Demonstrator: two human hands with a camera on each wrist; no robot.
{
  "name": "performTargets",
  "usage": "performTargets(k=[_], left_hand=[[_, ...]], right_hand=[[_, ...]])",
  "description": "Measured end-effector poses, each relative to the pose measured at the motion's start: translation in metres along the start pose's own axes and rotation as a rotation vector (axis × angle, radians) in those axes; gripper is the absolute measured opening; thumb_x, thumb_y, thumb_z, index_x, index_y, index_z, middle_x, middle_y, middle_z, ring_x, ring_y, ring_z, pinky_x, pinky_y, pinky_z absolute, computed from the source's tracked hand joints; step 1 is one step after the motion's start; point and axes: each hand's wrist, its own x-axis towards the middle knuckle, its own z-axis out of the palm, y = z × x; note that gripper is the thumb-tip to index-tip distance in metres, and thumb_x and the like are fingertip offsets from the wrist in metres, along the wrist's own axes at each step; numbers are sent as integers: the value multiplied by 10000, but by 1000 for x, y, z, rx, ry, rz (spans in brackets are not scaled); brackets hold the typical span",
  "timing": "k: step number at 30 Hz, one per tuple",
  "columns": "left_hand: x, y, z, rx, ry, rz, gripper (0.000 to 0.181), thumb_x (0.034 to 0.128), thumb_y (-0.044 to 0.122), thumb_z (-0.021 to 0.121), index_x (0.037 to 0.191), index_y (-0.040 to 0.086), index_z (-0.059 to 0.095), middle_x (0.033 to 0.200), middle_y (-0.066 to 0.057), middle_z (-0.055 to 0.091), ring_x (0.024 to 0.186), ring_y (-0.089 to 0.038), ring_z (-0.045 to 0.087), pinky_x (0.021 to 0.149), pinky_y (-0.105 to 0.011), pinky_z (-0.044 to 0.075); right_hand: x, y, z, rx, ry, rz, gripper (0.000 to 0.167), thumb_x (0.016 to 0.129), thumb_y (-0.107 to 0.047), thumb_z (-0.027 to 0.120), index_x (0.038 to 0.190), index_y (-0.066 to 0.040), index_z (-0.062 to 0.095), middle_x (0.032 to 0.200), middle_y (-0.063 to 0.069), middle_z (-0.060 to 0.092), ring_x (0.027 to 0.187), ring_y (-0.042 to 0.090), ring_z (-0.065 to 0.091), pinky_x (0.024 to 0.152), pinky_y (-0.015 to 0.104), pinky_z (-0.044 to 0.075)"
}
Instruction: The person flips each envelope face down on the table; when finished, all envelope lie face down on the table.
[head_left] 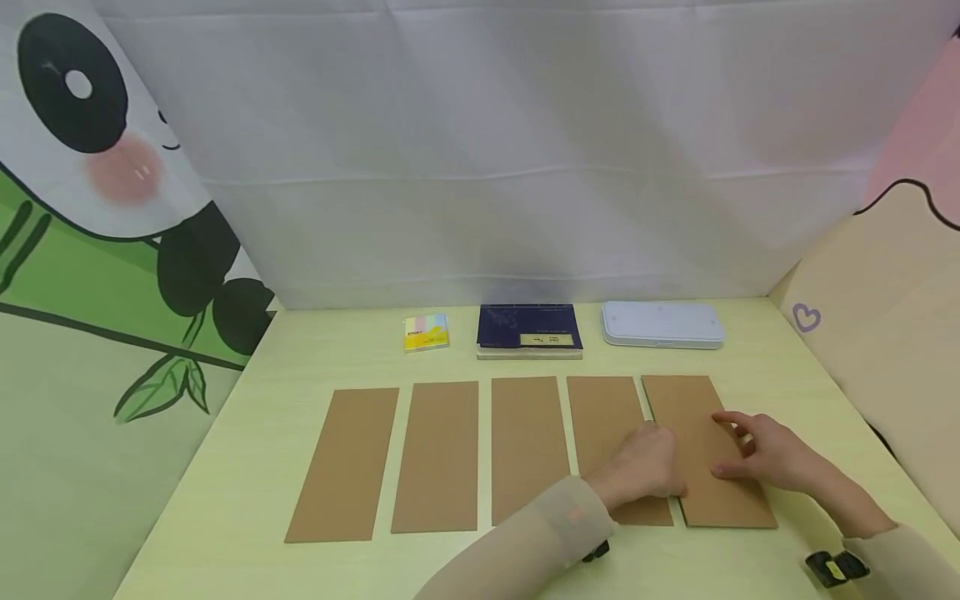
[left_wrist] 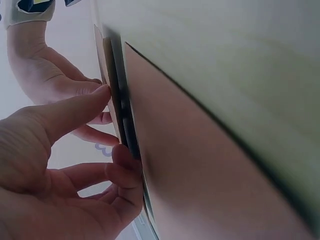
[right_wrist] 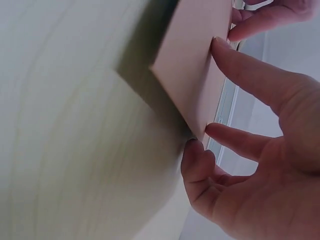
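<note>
The rightmost brown cardboard rectangle [head_left: 678,404] lies between both hands. My left hand [head_left: 647,462] is at its left side, over the gap beside the neighbouring cardboard piece [head_left: 603,408]. In the left wrist view, the thumb [left_wrist: 97,100] and curled fingers of that hand pinch the edge of the rightmost piece. On the opposite side, my right hand [head_left: 776,454] grips the right edge. Its thumb and a finger press the top face, while other fingers curl at the edge in the right wrist view. There the near corner of the cardboard [right_wrist: 187,65] stands off the table, above its shadow.
More cardboard rectangles [head_left: 446,458] lie in a row to the left. Behind them are a sticky-note pad [head_left: 426,332], a dark blue book [head_left: 528,329] and a pale blue case [head_left: 663,323]. A white cloth wall [head_left: 510,150] closes off the back of the table [head_left: 217,500].
</note>
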Motion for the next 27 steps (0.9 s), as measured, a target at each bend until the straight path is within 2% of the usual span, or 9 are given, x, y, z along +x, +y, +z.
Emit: performTargets(k=[4,9,19,27], left_hand=[[1,1,2,41,-13,27,345,696,388,837,814,128,644,894,32,525,675,-78,438,586,-183,386],[3,1,3,82,-18,56,359,694,396,841,871,146,653,905,41,530,709,-71,439,606,-180,405],[6,3,2,108,-38,57,329,704,382,835,861,156,655,919,36,528,685,-75,431,563,-187,386],[7,3,2,110,-31,66,315,687,376,846,785,150,649,882,39,540,691,-78,424,545,-188,380]], right_hand=[[1,2,1,-1,4,-26,804,691,-278,855,1259,141,469,1009,291,547,745,213,611,613,325,481],[1,3,4,-13,28,-42,799,678,-273,864,1246,142,484,1013,311,530,724,185,613,622,307,477],[-1,-1,6,-85,71,-25,800,660,-289,874,1243,115,506,988,264,507,752,207,565,628,337,433],[-1,-1,7,-84,64,-12,808,655,-276,876,1245,126,497,985,271,494,740,199,556,618,321,438]])
